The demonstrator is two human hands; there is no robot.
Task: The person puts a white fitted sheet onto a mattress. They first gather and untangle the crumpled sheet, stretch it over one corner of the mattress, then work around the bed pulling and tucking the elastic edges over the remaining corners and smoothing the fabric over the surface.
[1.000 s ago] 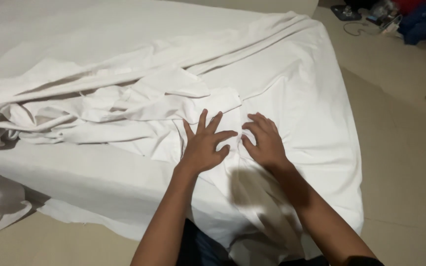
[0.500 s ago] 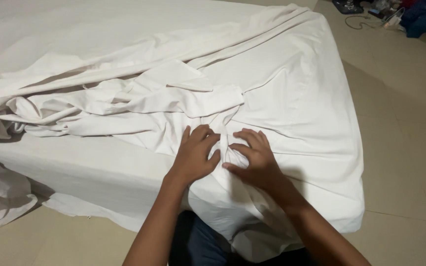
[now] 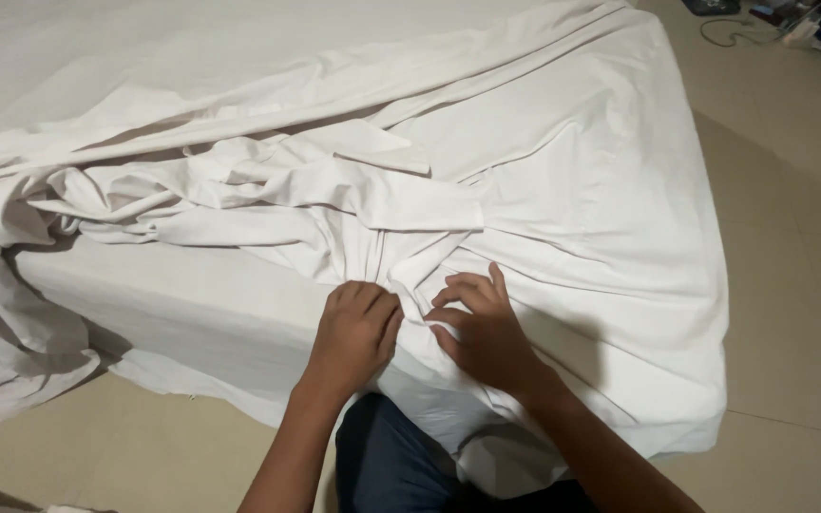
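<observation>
Bed (image 3: pixel 192 313) fills frame | left hand (image 3: pixel 353 337) and right hand (image 3: pixel 482 332) pinching white sheet (image 3: pixel 563 190), lower centre | risk: bunched fold slips, wrinkles stay

1. One view only, from the camera on my head, so no second view shares any part of the scene.
2. It tilts steeply down and forward, across the near edge of the mattress (image 3: pixel 173 313) toward twelve o'clock.
3. It sits close: my left hand (image 3: pixel 353 334) and right hand (image 3: pixel 485 332) land low in the centre, forearms running out of frame at six o'clock.
4. The white sheet (image 3: pixel 544 161) fills most of the frame up to twelve o'clock.
5. Floor tiles (image 3: pixel 791 237) show at three o'clock, and clutter sits far off at one o'clock.
</observation>
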